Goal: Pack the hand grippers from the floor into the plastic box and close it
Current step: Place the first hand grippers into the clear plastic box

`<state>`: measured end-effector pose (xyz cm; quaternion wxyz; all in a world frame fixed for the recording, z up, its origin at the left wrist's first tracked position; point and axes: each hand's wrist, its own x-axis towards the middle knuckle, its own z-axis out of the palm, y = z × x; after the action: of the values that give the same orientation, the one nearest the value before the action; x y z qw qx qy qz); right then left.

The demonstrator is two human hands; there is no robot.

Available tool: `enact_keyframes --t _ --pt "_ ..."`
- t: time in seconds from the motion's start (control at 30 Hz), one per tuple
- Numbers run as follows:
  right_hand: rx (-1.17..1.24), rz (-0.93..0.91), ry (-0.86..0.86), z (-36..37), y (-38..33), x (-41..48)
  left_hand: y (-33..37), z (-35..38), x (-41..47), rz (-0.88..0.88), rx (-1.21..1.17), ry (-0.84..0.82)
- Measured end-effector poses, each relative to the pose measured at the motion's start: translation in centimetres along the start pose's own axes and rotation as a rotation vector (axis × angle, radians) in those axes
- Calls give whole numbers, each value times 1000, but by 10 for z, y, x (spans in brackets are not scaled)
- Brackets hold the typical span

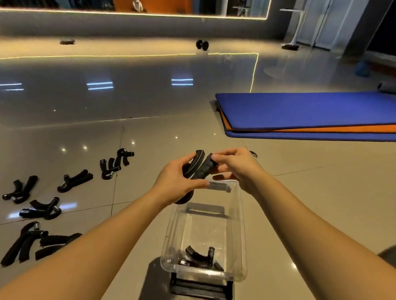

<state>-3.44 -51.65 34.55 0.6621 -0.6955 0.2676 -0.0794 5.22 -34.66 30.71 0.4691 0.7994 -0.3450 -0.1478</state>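
Both hands hold one black hand gripper [199,165] above the far end of the clear plastic box [238,220]. My left hand [178,179] grips its left handle, and my right hand [234,163] pinches its right handle. The box stands open on the floor in front of me, with one black hand gripper [198,257] lying in its near end. Several more black hand grippers [40,207] lie scattered on the tiles to the left.
A blue and orange exercise mat [319,112] lies on the floor to the right. A dumbbell [202,44] sits far back by the mirrored wall. A black latch part [201,289] hangs at the box's near end.
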Motion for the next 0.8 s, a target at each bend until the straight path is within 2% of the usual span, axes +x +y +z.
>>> enact_keyframes --t 0.13,0.23,0.33,0.4,0.5,0.63,0.73,0.8 --pt "114 3 16 -3 6 -3 7 -17 -1 -40 -62 3" --pt "152 15 82 -8 18 -2 -2 -31 -3 -238 -252 71" --pt "198 37 128 -10 33 3 -16 -32 -14 -451 -525 -91" --pt "242 58 167 -10 42 6 -23 -24 -20 -467 -496 -107" --pt "340 85 212 -7 51 8 -30 -11 -21 -447 -446 -8" --pt "449 120 207 -5 59 9 -36 -2 -18 -458 -513 70" --pt "505 145 144 -8 61 10 -35 -1 -12 -476 -674 173" --pt "422 146 48 -13 61 9 -32 -6 -5 -454 -720 259"
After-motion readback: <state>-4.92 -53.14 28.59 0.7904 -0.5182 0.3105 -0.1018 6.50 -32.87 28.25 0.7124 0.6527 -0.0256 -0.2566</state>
